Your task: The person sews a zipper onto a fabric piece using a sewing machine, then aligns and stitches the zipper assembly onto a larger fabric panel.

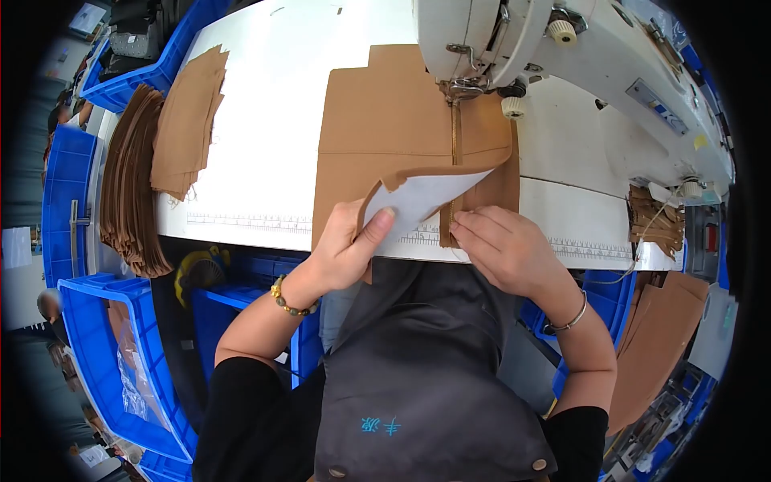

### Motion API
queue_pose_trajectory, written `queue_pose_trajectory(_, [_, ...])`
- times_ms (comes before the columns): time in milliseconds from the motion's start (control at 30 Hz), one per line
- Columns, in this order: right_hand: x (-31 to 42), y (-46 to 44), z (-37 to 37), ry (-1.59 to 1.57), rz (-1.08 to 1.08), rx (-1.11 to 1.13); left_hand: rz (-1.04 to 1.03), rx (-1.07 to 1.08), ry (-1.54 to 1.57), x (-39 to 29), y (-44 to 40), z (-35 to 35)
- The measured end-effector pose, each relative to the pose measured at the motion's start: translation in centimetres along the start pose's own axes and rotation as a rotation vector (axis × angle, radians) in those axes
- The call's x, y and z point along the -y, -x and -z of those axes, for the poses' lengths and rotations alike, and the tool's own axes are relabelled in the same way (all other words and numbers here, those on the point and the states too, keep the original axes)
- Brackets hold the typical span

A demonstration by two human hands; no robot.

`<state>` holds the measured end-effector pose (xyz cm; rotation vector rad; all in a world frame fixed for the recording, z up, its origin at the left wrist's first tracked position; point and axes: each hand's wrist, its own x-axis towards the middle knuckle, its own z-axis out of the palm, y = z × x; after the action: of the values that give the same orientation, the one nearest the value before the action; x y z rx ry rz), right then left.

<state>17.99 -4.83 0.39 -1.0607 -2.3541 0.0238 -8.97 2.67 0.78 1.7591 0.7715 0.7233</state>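
A brown fabric panel (pixel 385 112) lies on the white table under the needle area of a sewing machine (pixel 466 84). My left hand (pixel 345 245) grips the panel's folded-up near edge, thumb on its pale underside. A narrow brown strip (pixel 456 136) runs from the presser foot toward me along the panel. My right hand (pixel 502 245) pinches the near end of this strip by the table's front edge, fingers pressed together.
Stacked brown pieces (pixel 189 124) and a thick brown bundle (pixel 132 185) are at the left. Blue bins (pixel 128 285) stand beside and below the table (pixel 265 104). Small brown pieces (pixel 654 221) lie at the right, with larger brown sheets (pixel 662 345) below.
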Motion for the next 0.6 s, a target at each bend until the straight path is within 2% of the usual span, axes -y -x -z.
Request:
queue_pose_trajectory(67, [0.0, -0.1, 0.0, -0.002, -0.008, 0.005, 0.11, 0.05, -0.025, 0.0, 0.0, 0.0])
queue_pose_trajectory(167, [0.0, 0.0, 0.0, 0.0, -0.006, 0.007, -0.033, -0.039, 0.099, -0.4, -0.3, -0.6])
queue_pose_trajectory(367, [-0.3, 0.8, -0.3, 0.066, 0.071, -0.033, 0.063, 0.024, 0.072, -0.2, -0.1, -0.2])
queue_pose_trajectory(600, [-0.4, 0.9, -0.2, 0.08, 0.095, -0.016, -0.265, -0.054, 0.004, 0.7, -0.9, -0.5])
